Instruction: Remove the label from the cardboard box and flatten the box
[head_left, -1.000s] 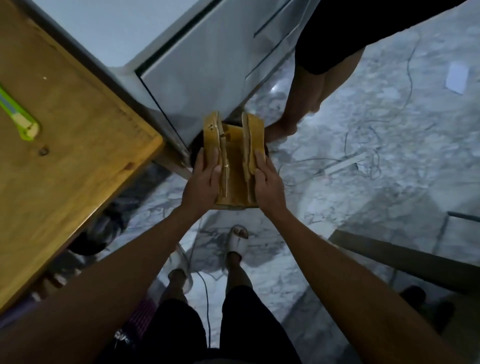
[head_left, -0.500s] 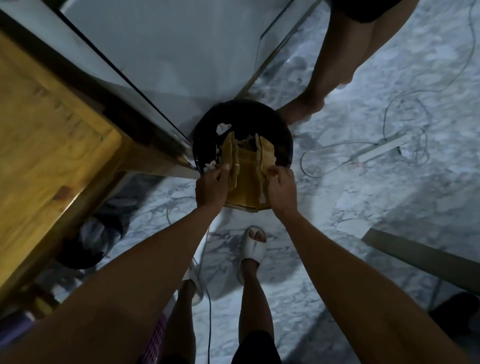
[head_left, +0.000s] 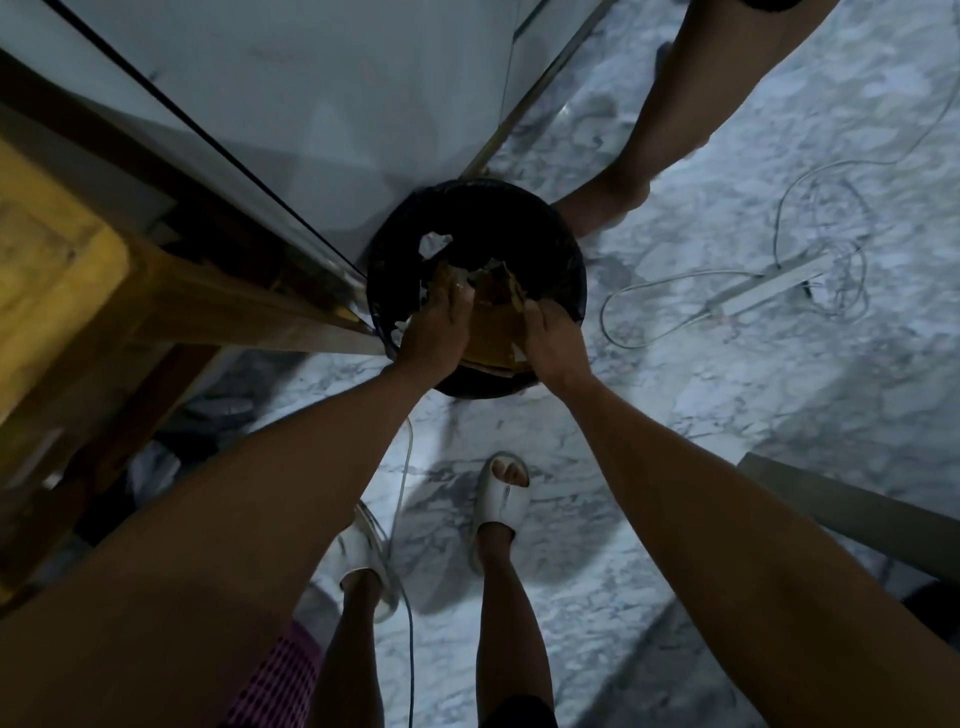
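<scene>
Where cardboard box (head_left: 491, 325) enters: black bin (head_left: 563, 254).

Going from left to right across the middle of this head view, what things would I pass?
Wooden table → left hand → cardboard box → right hand → white cable → power strip.

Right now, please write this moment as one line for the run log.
phase: binning | left hand: grips cardboard box | right hand: grips box | box: folded, over black bin
</scene>
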